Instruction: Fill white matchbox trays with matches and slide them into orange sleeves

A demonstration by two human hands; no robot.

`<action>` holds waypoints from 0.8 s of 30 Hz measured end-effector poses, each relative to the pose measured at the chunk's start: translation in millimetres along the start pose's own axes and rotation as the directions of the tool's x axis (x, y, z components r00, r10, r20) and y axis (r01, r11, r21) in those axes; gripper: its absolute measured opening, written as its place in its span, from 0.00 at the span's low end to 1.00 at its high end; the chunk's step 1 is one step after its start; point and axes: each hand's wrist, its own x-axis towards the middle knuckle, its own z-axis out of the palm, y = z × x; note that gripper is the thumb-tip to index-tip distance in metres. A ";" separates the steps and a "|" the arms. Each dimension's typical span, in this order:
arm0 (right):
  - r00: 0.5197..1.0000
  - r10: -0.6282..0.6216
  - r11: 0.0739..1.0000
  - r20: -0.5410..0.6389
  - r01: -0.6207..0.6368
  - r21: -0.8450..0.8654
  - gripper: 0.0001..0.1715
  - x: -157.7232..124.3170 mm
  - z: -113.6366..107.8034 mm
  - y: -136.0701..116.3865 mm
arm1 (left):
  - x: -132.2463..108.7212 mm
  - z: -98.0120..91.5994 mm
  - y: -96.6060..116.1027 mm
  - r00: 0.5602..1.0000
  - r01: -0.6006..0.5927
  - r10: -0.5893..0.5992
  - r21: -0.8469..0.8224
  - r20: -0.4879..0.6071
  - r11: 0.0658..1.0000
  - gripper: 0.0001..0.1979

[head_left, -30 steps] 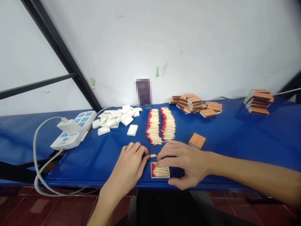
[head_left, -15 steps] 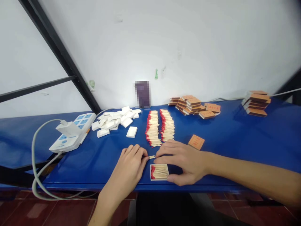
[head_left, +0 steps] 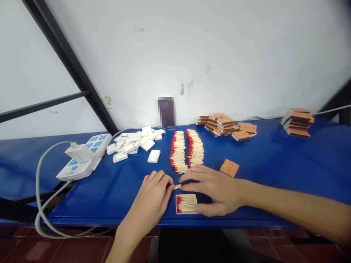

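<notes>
the left hand (head_left: 153,191), at ten o'clock from the match-filled tray (head_left: 187,204), had thumb and fingers pinched together on some matchsticks (head_left: 177,186) at the tray's eleven o'clock. the right hand (head_left: 215,188), at two o'clock, kept its fingers apart, thumb at the tray's rim. red-tipped matches (head_left: 195,148) lay in two rows toward twelve.

- Matches (head_left: 187,204) are held in an open box (head_left: 187,213) on the counter (head_left: 276,160).
- Behind it, two match rows (head_left: 179,149) are laid.
- Small boxes (head_left: 128,143) are piled left, matchboxes (head_left: 226,120) right.
</notes>
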 end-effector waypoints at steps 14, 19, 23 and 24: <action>0.999 0.032 0.998 0.031 -0.033 0.054 0.26 2.4 -2.4 -2.4 | -2.7 -10.2 0.0 1.000 0.007 -0.005 -0.076 0.028 0.997 0.09; 1.000 0.017 0.999 0.020 -0.017 0.046 0.24 2.4 -0.8 -1.0 | -2.8 -6.1 0.5 1.000 -0.001 0.002 -0.054 0.028 0.999 0.09; 0.999 0.018 0.999 0.029 -0.019 0.032 0.24 2.3 -0.2 -0.8 | -1.9 -4.5 2.0 1.000 -0.008 0.008 -0.020 0.030 1.000 0.10; 0.999 0.018 0.999 0.031 -0.019 0.030 0.24 2.3 -0.1 -0.9 | -1.8 -4.3 2.2 1.000 -0.009 0.009 -0.009 0.030 1.000 0.10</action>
